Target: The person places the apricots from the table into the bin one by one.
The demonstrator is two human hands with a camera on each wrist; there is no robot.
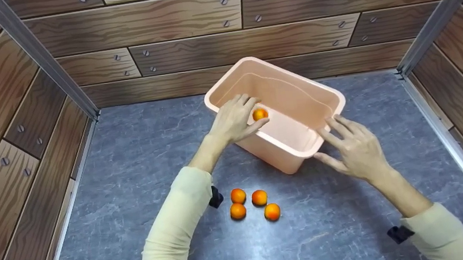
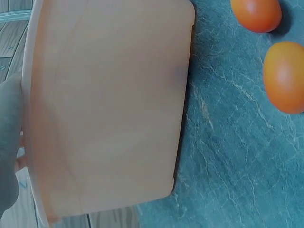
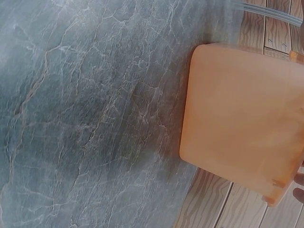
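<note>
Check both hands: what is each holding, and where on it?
Left hand pinches an orange fruit by its sides, over the bin. Right hand holds nothing; straight fingers rest on the bin's near rim.

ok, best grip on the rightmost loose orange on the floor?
Probably from straight above, fingertips pinching the round sides of the rightmost orange. It sits on the grey surface at the outer corner of the cluster, free on its right and near sides; the neighbouring orange crowds its upper left, so come in from the right.

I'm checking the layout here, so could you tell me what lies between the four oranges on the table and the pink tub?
Only bare grey tabletop lies between the four oranges and the pink tub, as the head view shows.
</note>
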